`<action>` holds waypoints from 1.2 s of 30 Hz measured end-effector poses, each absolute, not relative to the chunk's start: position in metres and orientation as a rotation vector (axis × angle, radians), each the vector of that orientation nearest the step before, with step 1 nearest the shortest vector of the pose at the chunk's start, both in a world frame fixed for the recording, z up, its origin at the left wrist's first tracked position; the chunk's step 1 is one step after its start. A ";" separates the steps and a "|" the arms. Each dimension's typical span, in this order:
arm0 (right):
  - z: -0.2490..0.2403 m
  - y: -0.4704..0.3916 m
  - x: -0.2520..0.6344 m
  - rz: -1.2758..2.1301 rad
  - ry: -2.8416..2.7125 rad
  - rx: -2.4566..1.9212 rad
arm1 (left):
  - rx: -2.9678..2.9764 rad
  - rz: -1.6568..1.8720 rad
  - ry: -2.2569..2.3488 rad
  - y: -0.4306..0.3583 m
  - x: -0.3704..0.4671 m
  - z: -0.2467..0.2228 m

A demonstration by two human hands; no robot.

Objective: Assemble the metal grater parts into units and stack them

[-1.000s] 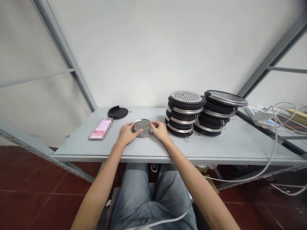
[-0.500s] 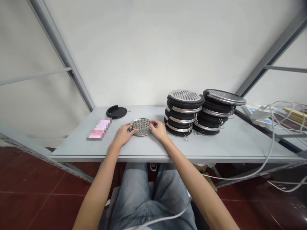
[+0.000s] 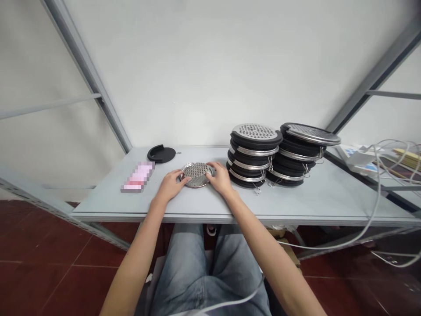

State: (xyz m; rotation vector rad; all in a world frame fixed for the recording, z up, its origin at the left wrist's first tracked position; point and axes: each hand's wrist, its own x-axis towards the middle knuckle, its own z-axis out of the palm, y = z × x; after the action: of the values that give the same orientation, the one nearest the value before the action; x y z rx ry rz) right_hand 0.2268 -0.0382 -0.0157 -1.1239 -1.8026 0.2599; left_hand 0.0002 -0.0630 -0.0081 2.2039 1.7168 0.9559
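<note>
A round metal grater plate (image 3: 196,174) with a raised rim lies on the grey table in front of me, its face dotted with rough holes. At its left edge, my left hand (image 3: 174,182) grips the rim, thumb on top. My right hand (image 3: 219,176) holds the opposite rim, its thumb over the near right side and fingers around the far right side. Behind and to the left rests a black round base (image 3: 162,154) with a raised lip on one side and a small wire loop.
Two tall stacks of black round graters, a left stack (image 3: 255,153) and a right stack (image 3: 302,153), stand right of my hands, wire clips hanging off them. A blurred-out phone-like item (image 3: 138,177) lies at left. A white cable (image 3: 370,215) hangs over the table's right front edge.
My right hand has shifted its grip, its fingers now spread further around the far right rim. The left hand keeps its hold, and the plate lies nearly where it was.
</note>
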 end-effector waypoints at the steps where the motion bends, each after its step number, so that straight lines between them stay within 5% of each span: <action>1: -0.015 -0.039 0.227 0.244 -1.827 -1.100 | 2.213 0.958 1.714 -0.063 0.000 -0.008; 17: -0.008 -0.049 0.223 0.074 -1.897 -0.788 | 2.173 1.003 1.670 -0.063 0.000 -0.011; 24: -0.006 -0.047 0.230 0.012 -1.926 -1.113 | 2.312 0.733 1.659 -0.069 -0.003 -0.005; 36: -0.003 -0.049 0.226 -0.083 -1.955 -1.388 | 2.365 0.928 1.770 -0.058 0.006 -0.006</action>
State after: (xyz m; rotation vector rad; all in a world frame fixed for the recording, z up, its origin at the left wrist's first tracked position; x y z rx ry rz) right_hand 0.2257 -0.0495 -0.0029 -1.3877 -1.9553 -0.0828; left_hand 0.0064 -0.0579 -0.0062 2.3655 1.7699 0.9282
